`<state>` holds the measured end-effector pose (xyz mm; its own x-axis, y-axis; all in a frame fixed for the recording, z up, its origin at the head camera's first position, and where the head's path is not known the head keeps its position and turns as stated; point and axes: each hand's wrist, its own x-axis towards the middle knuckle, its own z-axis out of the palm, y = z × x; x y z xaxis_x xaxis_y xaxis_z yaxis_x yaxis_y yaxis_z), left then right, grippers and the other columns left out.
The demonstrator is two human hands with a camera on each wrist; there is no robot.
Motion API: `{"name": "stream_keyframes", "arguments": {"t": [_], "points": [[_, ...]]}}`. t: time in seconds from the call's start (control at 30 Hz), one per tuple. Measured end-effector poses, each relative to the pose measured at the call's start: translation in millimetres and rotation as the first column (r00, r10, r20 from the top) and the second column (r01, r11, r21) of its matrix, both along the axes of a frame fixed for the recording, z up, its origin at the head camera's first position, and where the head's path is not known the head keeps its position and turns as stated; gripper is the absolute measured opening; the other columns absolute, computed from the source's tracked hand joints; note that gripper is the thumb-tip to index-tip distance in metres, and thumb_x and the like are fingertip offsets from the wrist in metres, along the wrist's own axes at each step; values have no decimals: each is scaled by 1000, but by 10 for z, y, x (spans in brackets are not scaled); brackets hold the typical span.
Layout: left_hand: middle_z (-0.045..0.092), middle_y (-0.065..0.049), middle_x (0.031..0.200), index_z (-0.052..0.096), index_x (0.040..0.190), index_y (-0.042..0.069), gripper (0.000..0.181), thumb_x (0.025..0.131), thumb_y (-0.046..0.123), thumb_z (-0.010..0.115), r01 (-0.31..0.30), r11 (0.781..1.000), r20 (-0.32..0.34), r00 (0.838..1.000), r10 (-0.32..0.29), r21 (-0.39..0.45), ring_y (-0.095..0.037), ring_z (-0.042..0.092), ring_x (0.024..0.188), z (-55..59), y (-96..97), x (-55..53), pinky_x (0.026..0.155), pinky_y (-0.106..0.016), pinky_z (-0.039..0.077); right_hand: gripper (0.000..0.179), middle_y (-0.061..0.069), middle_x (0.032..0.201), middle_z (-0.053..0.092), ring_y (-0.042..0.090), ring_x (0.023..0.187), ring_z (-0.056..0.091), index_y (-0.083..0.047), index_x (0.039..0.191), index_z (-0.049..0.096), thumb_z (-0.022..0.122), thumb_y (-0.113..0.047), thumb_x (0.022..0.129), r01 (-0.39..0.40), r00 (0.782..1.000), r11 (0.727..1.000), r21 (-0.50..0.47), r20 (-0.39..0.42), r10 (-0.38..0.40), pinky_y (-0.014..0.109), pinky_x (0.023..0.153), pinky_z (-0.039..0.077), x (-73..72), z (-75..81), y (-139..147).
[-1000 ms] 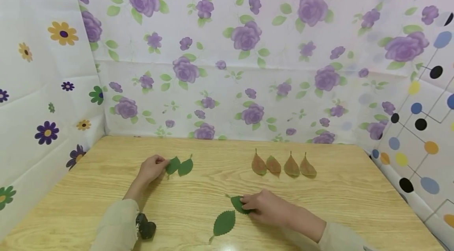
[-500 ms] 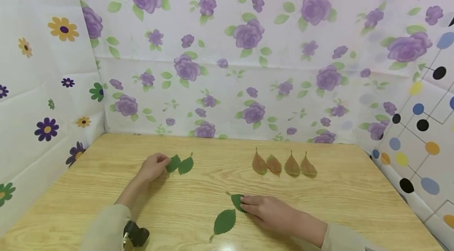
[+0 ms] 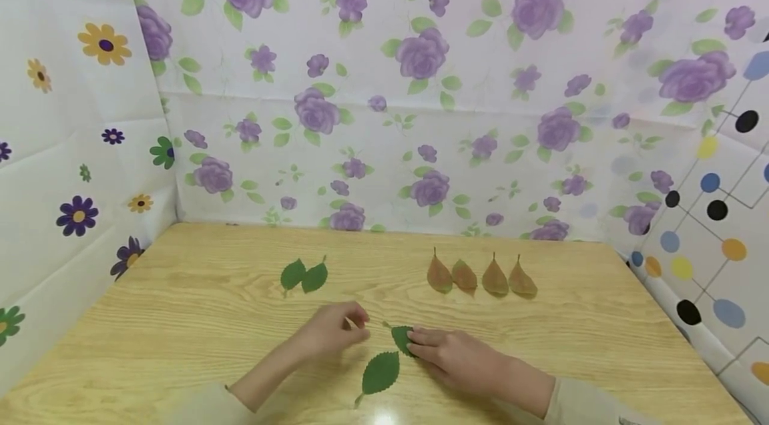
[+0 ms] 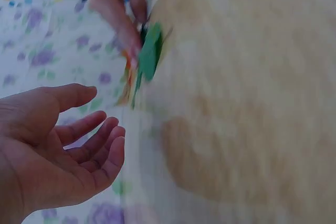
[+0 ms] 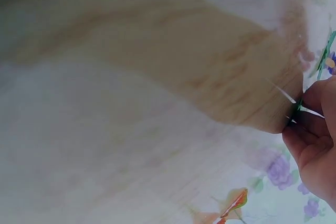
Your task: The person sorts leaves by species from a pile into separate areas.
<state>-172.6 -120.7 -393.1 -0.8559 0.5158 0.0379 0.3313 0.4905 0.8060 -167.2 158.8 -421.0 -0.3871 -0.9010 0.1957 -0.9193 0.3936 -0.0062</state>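
Observation:
In the head view my left hand hovers over the middle of the table, thumb and fingers loosely bent around nothing. The left wrist view shows that left hand with its palm and separated fingers. My right hand rests its fingertips on a green leaf, covering that leaf's right part. Just below and left lies a larger green leaf with its stem toward the front. Farther back on the left, a green leaf lies beside another green leaf, edges meeting.
Several reddish-brown leaves, such as a brown leaf, lie in a row at the back right of the wooden table. A purple-flowered cloth hangs behind it, with patterned cloths at both sides.
My left hand has let go of the far-left leaf and moved right and toward the front, near the middle leaves. My right hand's fingers have flattened on the same leaf.

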Motion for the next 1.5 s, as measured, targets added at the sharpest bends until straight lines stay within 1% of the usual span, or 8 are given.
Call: {"name": "stream_keyframes", "arguments": {"t": [0.17,0.33,0.5,0.7,0.93,1.2,1.3,1.5], "points": [[63,-7,97,64,104,-3,27,83,10,75,118,986,-68,990,-126,-116,-15,58,81,-62,215,133,69,-26,51,33,21,131,56,28,119,55,5,126,60,61,-7,94,7,1000,1000,10,2,-7,30,90,50,1,-12,4],[62,-2,94,68,106,-1,42,73,19,85,133,966,-151,974,-168,-222,-6,50,76,-72,312,155,67,-20,46,34,20,131,56,27,120,55,4,126,60,62,-8,94,4,1000,1000,11,-8,-4,30,91,49,-8,-19,13],[63,1,90,71,102,1,42,67,16,88,150,956,-153,969,-193,-252,-7,51,79,-91,352,114,69,-19,46,34,21,131,56,28,120,54,5,126,60,60,-9,96,-3,1000,1000,4,9,3,30,91,49,-3,-15,19],[59,2,90,63,94,5,35,67,8,87,193,957,-89,972,-216,-218,-9,52,84,-95,368,94,74,-21,46,34,20,131,56,27,121,54,4,127,60,60,-9,96,8,1000,1000,11,6,-8,30,91,49,5,5,8],[66,-15,102,56,99,6,40,71,6,84,206,959,-51,974,-220,-196,-27,63,93,-114,353,92,81,-35,53,34,20,131,56,28,120,55,5,126,60,60,-10,96,-3,1000,1000,21,-28,4,30,90,50,14,5,3],[61,3,73,61,83,6,27,71,8,84,172,971,-70,980,-186,-165,-2,51,63,-148,372,79,59,-19,46,33,20,130,57,27,119,55,5,125,60,58,-14,98,-3,1000,1000,-5,-17,3,29,90,50,5,-18,0],[58,6,72,62,79,6,23,70,6,84,165,978,-89,980,-177,-131,-1,47,64,-170,354,68,60,-18,45,32,19,129,58,26,118,56,4,125,62,58,-13,98,3,999,1000,-1,-38,-3,29,90,50,-1,-24,-7],[56,6,73,67,78,3,13,74,1,80,130,991,-41,990,-132,-41,-5,49,68,-184,300,34,64,-21,46,31,18,127,60,25,116,58,3,123,63,60,-12,96,6,997,1000,-4,-74,-6,28,88,50,-6,-24,-14]]}}
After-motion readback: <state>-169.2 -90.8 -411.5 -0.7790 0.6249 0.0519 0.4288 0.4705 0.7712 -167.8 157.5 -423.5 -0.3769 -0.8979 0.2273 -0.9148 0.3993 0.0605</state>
